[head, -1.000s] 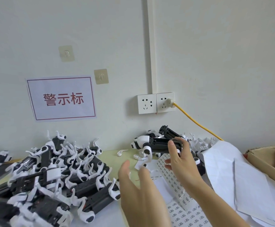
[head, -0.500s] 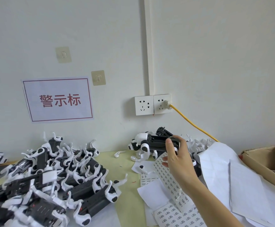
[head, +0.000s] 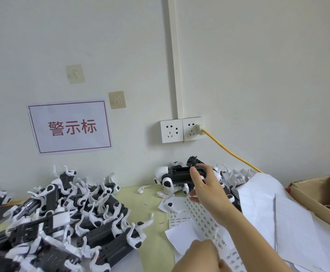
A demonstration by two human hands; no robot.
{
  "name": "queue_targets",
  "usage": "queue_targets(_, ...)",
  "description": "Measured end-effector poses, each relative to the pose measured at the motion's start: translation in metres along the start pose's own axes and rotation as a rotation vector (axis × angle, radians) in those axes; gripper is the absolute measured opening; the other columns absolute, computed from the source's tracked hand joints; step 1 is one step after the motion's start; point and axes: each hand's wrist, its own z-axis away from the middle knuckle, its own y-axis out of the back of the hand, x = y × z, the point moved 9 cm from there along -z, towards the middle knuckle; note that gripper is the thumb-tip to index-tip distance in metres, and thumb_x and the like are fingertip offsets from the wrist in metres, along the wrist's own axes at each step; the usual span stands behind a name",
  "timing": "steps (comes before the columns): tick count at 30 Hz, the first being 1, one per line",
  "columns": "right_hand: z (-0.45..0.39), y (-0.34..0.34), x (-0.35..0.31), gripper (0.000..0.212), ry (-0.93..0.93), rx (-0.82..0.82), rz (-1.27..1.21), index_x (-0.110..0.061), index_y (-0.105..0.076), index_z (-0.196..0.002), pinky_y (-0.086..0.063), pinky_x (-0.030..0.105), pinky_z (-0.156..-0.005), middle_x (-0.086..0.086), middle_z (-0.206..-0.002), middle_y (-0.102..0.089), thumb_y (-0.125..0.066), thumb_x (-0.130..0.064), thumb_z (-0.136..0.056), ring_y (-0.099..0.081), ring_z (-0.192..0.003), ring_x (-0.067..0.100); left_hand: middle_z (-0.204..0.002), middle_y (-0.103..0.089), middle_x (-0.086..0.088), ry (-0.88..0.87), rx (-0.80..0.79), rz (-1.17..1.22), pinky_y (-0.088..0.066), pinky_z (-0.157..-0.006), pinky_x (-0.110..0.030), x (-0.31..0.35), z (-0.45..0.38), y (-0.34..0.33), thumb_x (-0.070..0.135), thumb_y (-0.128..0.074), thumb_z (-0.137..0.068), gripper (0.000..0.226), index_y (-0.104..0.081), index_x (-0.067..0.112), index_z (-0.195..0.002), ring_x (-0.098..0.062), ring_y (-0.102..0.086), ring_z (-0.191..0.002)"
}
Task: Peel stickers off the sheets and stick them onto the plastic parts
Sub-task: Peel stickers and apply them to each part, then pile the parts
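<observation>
My right hand [head: 207, 190] reaches to the back of the table and grips a black-and-white plastic part [head: 177, 174] that stands by the wall. A long strip of sticker sheet [head: 205, 218] with several small printed labels runs from under that hand toward me. My left hand [head: 198, 254] shows only partly at the bottom edge, lying at the near end of the sticker strip. Its fingers are cut off by the frame, so its hold is unclear.
A big heap of black-and-white plastic parts [head: 72, 216] covers the left of the green table [head: 146, 203]. Loose white paper sheets [head: 268, 209] lie at the right, beside a cardboard box [head: 313, 195]. A yellow cable [head: 231, 152] hangs from the wall socket [head: 192, 129].
My left hand dropped out of view and has come back in at the bottom edge by the sticker strip. My right hand has kept its grip on the part by the wall.
</observation>
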Motion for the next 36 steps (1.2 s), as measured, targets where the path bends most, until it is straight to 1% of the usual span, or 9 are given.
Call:
queue_targets(2,0.003,0.0,0.014,0.029,-0.027,0.042,-0.065,-0.031,-0.048,-0.123,-0.059,0.024,-0.059,0.003,-0.088,-0.062,-0.046,-0.048,-0.1,-0.062,-0.058,0.005,-0.068,-0.035,0.001,0.063,0.099,0.155,-0.039,-0.064,-0.02,-0.015,-0.003,0.007,0.026,-0.047,-0.095,0.022,-0.048,0.014,-0.077,-0.013,-0.043,-0.082)
queue_targets(5,0.0,-0.001,0.02,0.027,-0.049,0.084,-0.098,-0.031,-0.048,-0.123,-0.062,0.033,-0.069,0.003,-0.087,-0.063,-0.045,-0.048,-0.101,-0.062,-0.058,0.005,-0.044,-0.03,0.004,-0.013,0.687,0.595,-0.026,-0.047,-0.029,-0.045,0.001,0.073,0.028,-0.048,-0.079,0.037,-0.033,0.018,-0.047,-0.011,-0.027,-0.046)
queue_targets(8,0.001,-0.002,0.017,0.032,-0.033,0.103,-0.051,-0.029,-0.045,-0.127,-0.062,0.031,-0.066,0.005,-0.092,-0.063,-0.045,-0.048,-0.101,-0.063,-0.059,0.006,-0.056,-0.05,0.014,-0.046,1.106,0.836,-0.03,-0.046,-0.016,-0.066,0.014,0.129,0.016,-0.051,-0.087,0.031,-0.041,0.022,-0.058,-0.005,-0.046,-0.053)
queue_targets(10,0.005,-0.008,0.019,0.036,-0.039,0.066,-0.003,-0.029,-0.044,-0.131,-0.059,0.025,-0.062,0.006,-0.097,-0.06,-0.045,-0.048,-0.101,-0.063,-0.061,0.008,-0.098,-0.055,0.009,-0.004,1.023,0.906,-0.036,-0.063,-0.018,-0.07,-0.003,0.127,0.022,-0.055,-0.092,0.001,-0.054,0.023,-0.091,-0.012,-0.053,-0.089)
queue_targets(12,0.009,-0.015,0.02,0.038,-0.034,-0.004,0.07,-0.03,-0.044,-0.133,-0.059,0.024,-0.064,0.006,-0.097,-0.061,-0.047,-0.049,-0.1,-0.064,-0.059,0.005,-0.12,-0.046,0.005,0.02,0.892,0.904,-0.039,-0.078,-0.027,-0.079,-0.019,0.11,0.037,-0.059,-0.092,0.026,-0.051,0.032,-0.117,-0.018,-0.047,-0.11)
queue_targets(20,0.019,-0.026,0.027,0.034,-0.133,-0.208,0.307,-0.031,-0.047,-0.129,-0.061,0.029,-0.075,-0.005,-0.106,-0.062,-0.04,-0.051,-0.102,-0.069,-0.079,0.012,-0.094,-0.069,0.024,-0.075,0.422,0.71,-0.04,-0.064,-0.006,-0.087,-0.037,0.096,0.033,-0.09,-0.068,0.034,-0.073,0.036,-0.097,0.015,-0.059,-0.089)
queue_targets(25,0.012,-0.002,0.017,0.039,-0.065,-0.179,0.505,-0.025,-0.054,-0.131,-0.051,0.029,-0.083,-0.015,-0.1,-0.055,-0.035,-0.046,-0.105,-0.056,-0.087,0.002,-0.083,-0.073,-0.003,0.062,0.543,0.75,-0.044,-0.057,-0.018,-0.11,-0.026,0.105,0.018,-0.086,-0.075,0.028,-0.068,0.029,-0.094,-0.025,-0.068,-0.07)
queue_targets(31,0.003,0.062,0.023,0.036,-0.161,-0.041,1.037,-0.016,-0.044,-0.059,-0.037,0.025,-0.052,0.0,-0.057,-0.046,-0.055,-0.02,-0.093,-0.041,-0.049,0.016,-0.104,-0.058,0.001,0.144,0.55,0.461,-0.05,-0.076,-0.032,-0.115,-0.025,0.098,0.021,-0.085,-0.076,0.033,-0.066,0.024,-0.104,-0.022,-0.061,-0.09)
queue_targets(36,0.01,0.056,0.041,0.036,-0.285,-0.109,1.129,-0.016,-0.046,-0.071,-0.04,0.023,-0.052,-0.001,-0.075,-0.057,-0.071,-0.038,-0.085,-0.051,-0.06,0.012,-0.129,-0.05,0.005,0.168,0.522,0.223,-0.046,-0.093,-0.035,-0.108,-0.027,0.097,0.037,-0.075,-0.083,0.042,-0.059,0.033,-0.122,-0.026,-0.046,-0.118)
